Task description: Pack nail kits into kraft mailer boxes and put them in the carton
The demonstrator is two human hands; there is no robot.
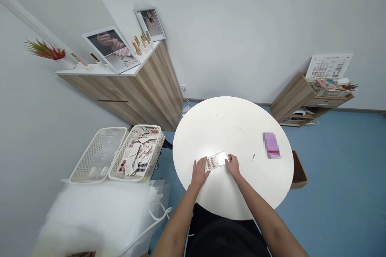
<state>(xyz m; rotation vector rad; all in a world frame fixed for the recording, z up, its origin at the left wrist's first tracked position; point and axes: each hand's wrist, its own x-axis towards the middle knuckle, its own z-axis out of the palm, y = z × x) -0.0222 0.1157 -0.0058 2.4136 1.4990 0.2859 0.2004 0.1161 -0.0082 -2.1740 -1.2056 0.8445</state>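
A small clear case [212,163] lies on the round white table, unfolded like a book. Rows of pinkish press-on nails [210,163] fill its left half. The right half is a white-looking lid [221,158]. My left hand [199,173] grips the left edge of the case, with the fingers along the side and the thumb near the lower corner. On the other side, my right hand [233,166] pinches the right edge of the lid, its fingers curled.
A blurred purple packet [272,145] lies on the table's right [241,128]. Left of the table stand a basket of cards [135,156] and another white basket [96,156]. A wooden cabinet [159,84] is behind them. An open brown box [298,172] sits at the right.
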